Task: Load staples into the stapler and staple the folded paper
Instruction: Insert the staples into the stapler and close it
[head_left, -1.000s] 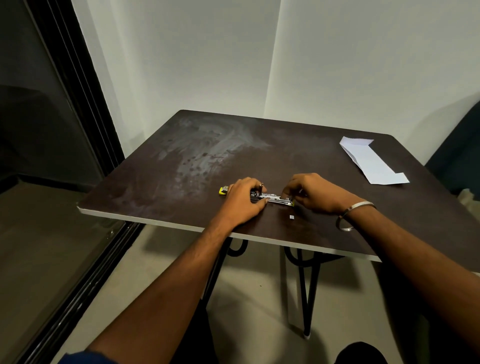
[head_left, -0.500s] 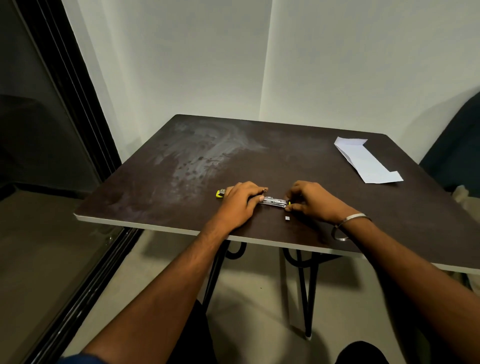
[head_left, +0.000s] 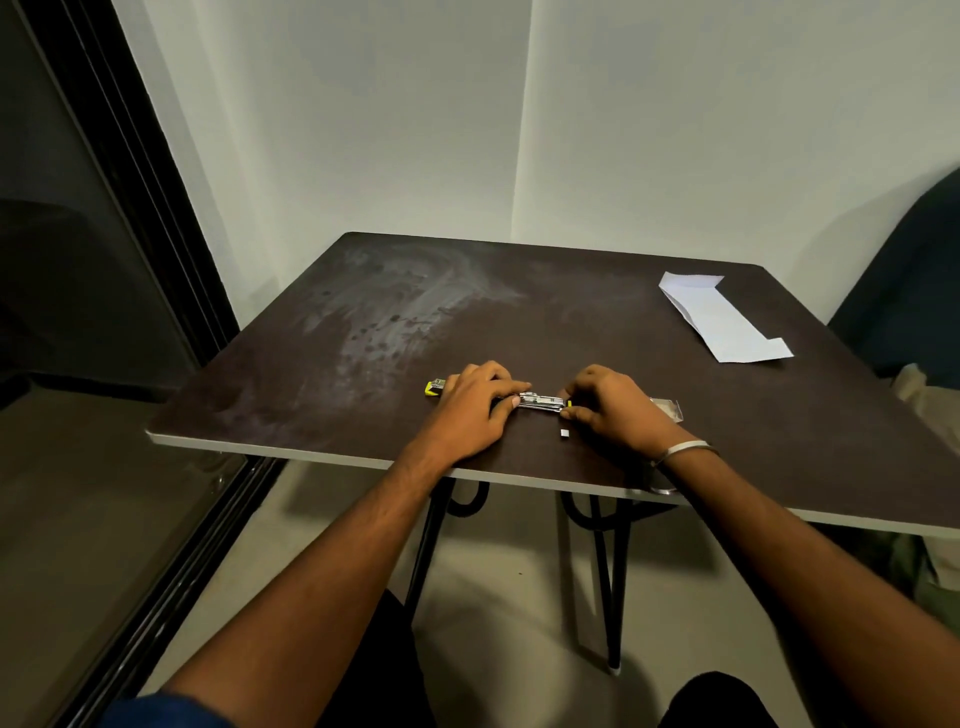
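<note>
Left hand (head_left: 470, 410) presses the stapler (head_left: 540, 401) down; right hand (head_left: 610, 408) pinches its tip. Near table (head_left: 322, 447) edge lies just behind both wrists; paper (head_left: 722, 319) far right.

stapler (head_left: 540, 401): metal, yellow-tipped, flat near front edge | folded paper (head_left: 722, 318): white, flat, far right | staple piece (head_left: 564, 433): just beside stapler
</note>
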